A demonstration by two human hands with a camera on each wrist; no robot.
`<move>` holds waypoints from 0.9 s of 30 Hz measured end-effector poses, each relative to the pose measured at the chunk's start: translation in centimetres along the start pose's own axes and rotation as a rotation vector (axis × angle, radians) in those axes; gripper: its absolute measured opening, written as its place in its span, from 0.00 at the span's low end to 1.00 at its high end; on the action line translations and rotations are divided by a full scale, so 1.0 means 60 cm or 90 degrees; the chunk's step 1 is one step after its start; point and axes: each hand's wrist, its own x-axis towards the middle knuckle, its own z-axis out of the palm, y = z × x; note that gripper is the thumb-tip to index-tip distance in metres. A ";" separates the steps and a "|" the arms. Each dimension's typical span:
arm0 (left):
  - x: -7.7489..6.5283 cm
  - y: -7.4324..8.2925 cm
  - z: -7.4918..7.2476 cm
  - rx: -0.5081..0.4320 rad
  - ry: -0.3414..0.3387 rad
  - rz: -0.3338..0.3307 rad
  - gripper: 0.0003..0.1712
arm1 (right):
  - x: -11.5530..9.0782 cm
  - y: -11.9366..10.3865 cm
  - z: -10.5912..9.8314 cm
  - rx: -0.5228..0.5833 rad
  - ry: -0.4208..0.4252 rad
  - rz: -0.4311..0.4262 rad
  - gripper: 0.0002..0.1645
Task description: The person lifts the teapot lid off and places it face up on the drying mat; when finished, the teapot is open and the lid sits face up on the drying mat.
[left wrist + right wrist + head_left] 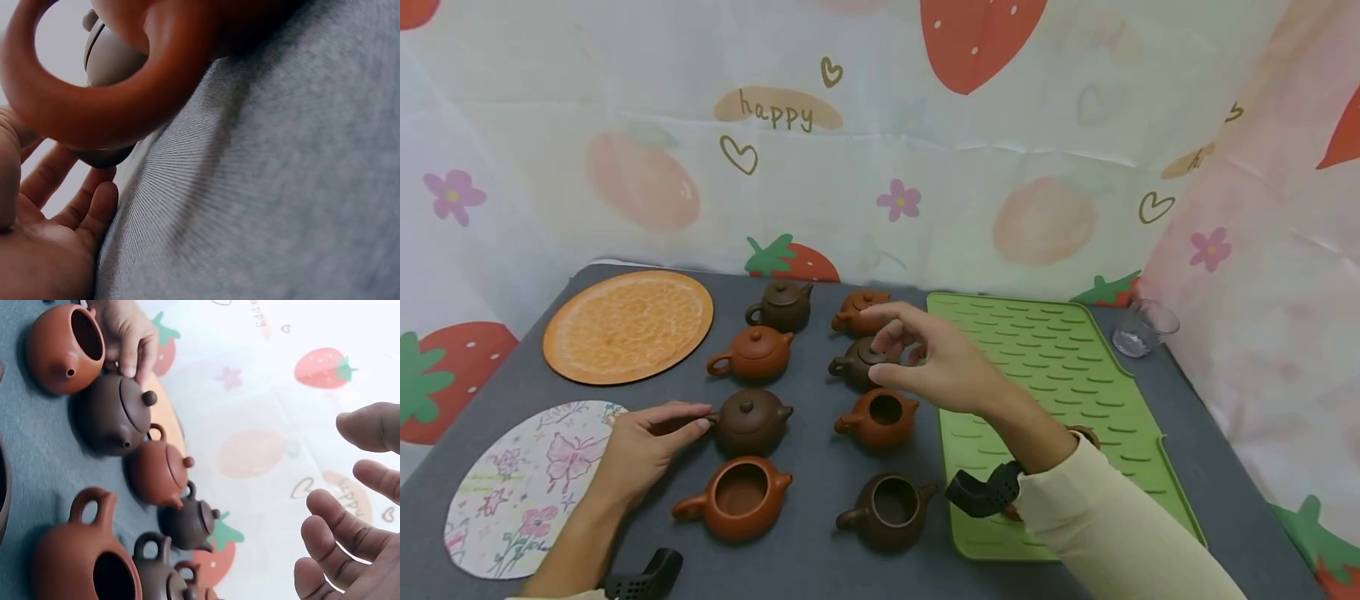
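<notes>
Left hand [653, 442] pinched dark teapot [752, 429] by handle [714, 418] at nine o'clock; right hand [938, 360] hung empty toward two o'clock; level lid [747, 416] seemed safest.

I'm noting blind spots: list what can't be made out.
Head view: handle of the pinched teapot, partly covered by the left hand.
Head view: spout side of another dark teapot, behind the right hand.
Head view: brown thing, partly behind the right sleeve.
Left wrist: orange teapot, cut off by top edge.
Right wrist: dark pot, mostly cut off by left edge.
</notes>
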 end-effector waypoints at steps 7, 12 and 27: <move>0.002 0.002 0.004 0.042 0.013 0.002 0.13 | 0.034 0.009 0.033 0.048 -0.045 -0.001 0.29; 0.004 0.003 0.005 0.041 0.013 0.005 0.13 | 0.056 0.014 0.062 0.060 -0.068 -0.006 0.27; 0.000 0.001 0.002 0.053 0.013 -0.003 0.13 | 0.104 0.015 0.143 0.001 -0.152 0.040 0.25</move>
